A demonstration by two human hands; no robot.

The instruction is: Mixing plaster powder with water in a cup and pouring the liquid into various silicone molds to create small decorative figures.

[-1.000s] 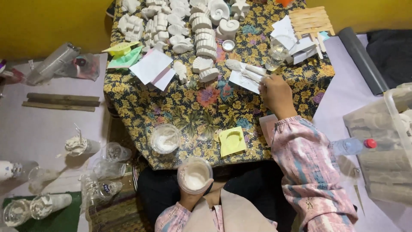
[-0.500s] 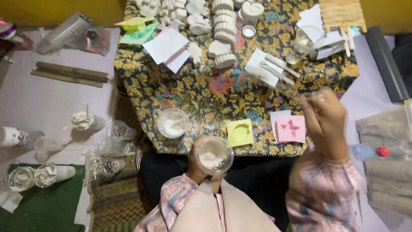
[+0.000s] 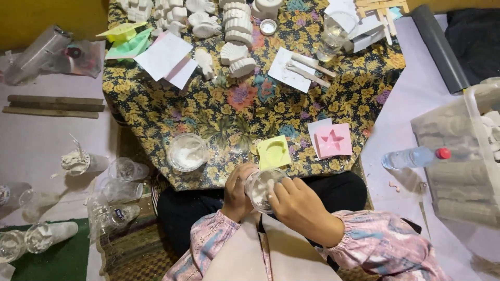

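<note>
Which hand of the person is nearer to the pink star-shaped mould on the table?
The right hand. It lies below the pink star mould, on the clear cup. The left hand grips the cup's far side, farther left of the mould.

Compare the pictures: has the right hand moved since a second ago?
Yes. The right hand has come back from the far papers on the floral cloth to the near edge, beside the cup the left hand holds.

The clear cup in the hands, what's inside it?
White paste or powder fills the clear cup. The left hand and right hand cover its sides, so how deep it goes is hidden.
</note>
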